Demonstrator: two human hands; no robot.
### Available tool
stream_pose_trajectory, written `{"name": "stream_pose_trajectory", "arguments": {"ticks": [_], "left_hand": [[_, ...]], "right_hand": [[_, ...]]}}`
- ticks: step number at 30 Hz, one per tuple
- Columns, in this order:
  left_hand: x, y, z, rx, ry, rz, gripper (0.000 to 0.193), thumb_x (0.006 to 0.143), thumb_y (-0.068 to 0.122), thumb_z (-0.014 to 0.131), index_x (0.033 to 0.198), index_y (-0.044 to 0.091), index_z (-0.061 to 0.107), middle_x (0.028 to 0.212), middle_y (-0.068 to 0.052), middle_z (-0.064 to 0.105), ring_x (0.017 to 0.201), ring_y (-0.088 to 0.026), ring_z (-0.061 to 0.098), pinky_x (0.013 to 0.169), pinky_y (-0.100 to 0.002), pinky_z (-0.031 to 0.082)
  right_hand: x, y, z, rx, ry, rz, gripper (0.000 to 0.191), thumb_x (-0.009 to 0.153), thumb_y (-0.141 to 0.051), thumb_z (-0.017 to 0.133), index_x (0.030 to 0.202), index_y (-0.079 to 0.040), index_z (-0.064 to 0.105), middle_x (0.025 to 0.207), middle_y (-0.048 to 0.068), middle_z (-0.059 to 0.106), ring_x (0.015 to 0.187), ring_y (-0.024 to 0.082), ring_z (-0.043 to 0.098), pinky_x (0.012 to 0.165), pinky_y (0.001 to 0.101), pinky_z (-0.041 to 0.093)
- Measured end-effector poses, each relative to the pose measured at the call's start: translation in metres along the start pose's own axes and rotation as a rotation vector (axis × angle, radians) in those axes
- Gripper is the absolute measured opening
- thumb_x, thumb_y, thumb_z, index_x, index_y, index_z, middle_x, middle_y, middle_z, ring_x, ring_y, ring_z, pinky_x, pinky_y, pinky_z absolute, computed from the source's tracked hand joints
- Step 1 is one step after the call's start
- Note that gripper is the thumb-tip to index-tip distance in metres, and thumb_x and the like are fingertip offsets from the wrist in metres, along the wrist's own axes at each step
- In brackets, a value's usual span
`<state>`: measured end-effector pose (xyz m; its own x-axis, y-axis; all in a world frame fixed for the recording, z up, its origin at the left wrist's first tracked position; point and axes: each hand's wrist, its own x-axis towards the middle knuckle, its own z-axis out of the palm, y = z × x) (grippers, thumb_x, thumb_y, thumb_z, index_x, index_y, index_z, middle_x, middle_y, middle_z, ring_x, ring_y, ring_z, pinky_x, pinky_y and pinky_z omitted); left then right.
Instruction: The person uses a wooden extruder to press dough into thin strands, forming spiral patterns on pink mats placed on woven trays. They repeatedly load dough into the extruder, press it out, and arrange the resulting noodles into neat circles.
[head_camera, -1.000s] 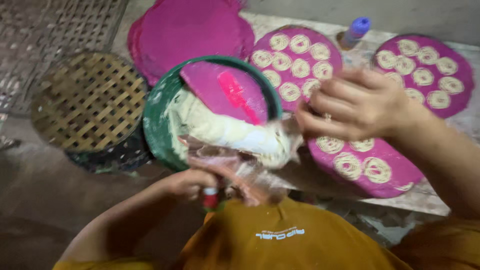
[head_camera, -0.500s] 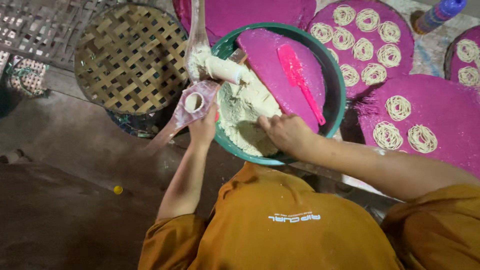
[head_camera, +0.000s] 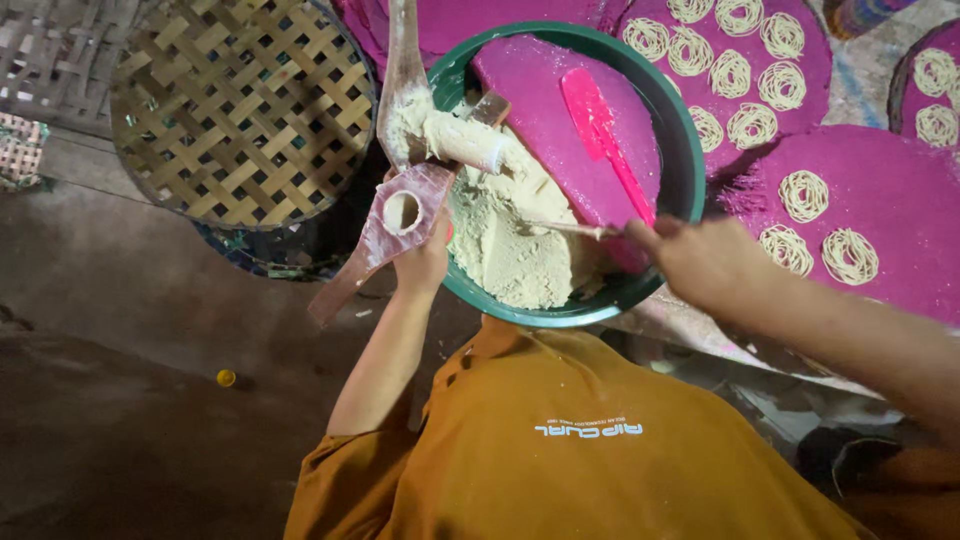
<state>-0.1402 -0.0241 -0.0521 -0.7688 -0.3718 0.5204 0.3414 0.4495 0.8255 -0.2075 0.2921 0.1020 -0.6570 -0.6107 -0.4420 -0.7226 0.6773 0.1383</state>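
While the head camera looks straight down, the scene reads as follows.

Left hand: the left hand (head_camera: 425, 262) is wrapped around a wooden press (head_camera: 392, 215) from below, its grip closed on the part with a round hole, just outside the bowl's near-left rim.

Wooden press: a hinged two-arm tool smeared with pale dough; one arm rises past the top edge of the view, the other slants down to the left over the floor; its dough-coated plunger (head_camera: 465, 142) lies across the bowl's left side.

Right hand: the right hand (head_camera: 700, 262) sits at the bowl's near-right rim, its grip pinched narrow on a thin stick (head_camera: 565, 229) whose tip reaches into the dough.

Green bowl: the green bowl (head_camera: 690, 165) stands in front of the person's chest, between the basket and the mats.

Dough: a crumbly pale dough (head_camera: 510, 250) fills the bowl's near-left half.

In the bowl: a magenta round mat (head_camera: 545, 110) leans in the far-right half, with a pink spatula (head_camera: 605, 135) lying on it.

Right side: more magenta mats (head_camera: 880, 200) carry small coils of noodle (head_camera: 802, 195).

Left side: a woven bamboo basket (head_camera: 240, 105) stands just beside the bowl.

Floor: a small yellow cap (head_camera: 226, 377) lies well apart.
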Motion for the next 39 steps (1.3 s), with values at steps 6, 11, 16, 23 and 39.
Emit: {"name": "stream_pose_trajectory", "arguments": {"ticks": [6,11,16,23,39], "left_hand": [[0.003,0.001,-0.002,0.051,-0.030,0.000,0.030,0.098,0.006,0.063,0.127,0.005,0.069,0.126,-0.013,0.065,0.119,-0.030,0.060,0.106,-0.041,0.046],[0.000,0.000,-0.001,0.076,-0.041,0.005,0.033,0.095,0.006,0.064,0.128,0.003,0.066,0.129,-0.016,0.063,0.122,-0.036,0.057,0.109,-0.045,0.042],[0.012,0.011,-0.005,0.300,-0.084,0.143,0.037,0.094,0.004,0.068,0.131,0.008,0.069,0.129,-0.015,0.066,0.124,-0.034,0.059,0.110,-0.044,0.044],[0.043,0.064,-0.004,-0.026,-0.099,0.059,0.064,0.089,0.001,0.086,0.144,0.013,0.056,0.141,-0.005,0.066,0.116,-0.018,0.074,0.095,-0.034,0.065],[0.033,0.072,0.024,0.078,-0.825,-0.160,0.061,0.084,0.027,0.077,0.139,0.011,0.057,0.132,-0.007,0.066,0.121,-0.020,0.064,0.108,-0.032,0.050]], "right_hand": [[0.013,-0.037,0.049,0.248,-0.076,0.044,0.034,0.096,-0.021,0.050,0.130,-0.016,0.050,0.080,0.017,0.074,0.074,0.037,0.074,0.063,0.0510,0.057],[0.018,-0.059,0.059,0.341,-0.132,-0.042,0.050,0.085,-0.014,0.055,0.135,-0.013,0.049,0.080,0.021,0.072,0.078,0.039,0.073,0.067,0.0531,0.056],[0.000,-0.061,0.040,0.627,-0.056,-0.062,0.028,0.096,-0.022,0.055,0.122,-0.014,0.062,0.081,0.020,0.072,0.076,0.039,0.070,0.067,0.0520,0.052],[-0.040,0.008,-0.011,1.244,-0.021,-0.140,0.024,0.103,-0.027,0.061,0.098,-0.008,0.074,0.075,0.010,0.070,0.070,0.011,0.058,0.065,0.0319,0.050],[-0.066,-0.036,-0.087,-0.309,0.507,-0.253,0.027,0.085,-0.017,0.061,0.111,-0.011,0.065,0.076,0.000,0.064,0.066,0.017,0.068,0.055,0.0317,0.053]]}}
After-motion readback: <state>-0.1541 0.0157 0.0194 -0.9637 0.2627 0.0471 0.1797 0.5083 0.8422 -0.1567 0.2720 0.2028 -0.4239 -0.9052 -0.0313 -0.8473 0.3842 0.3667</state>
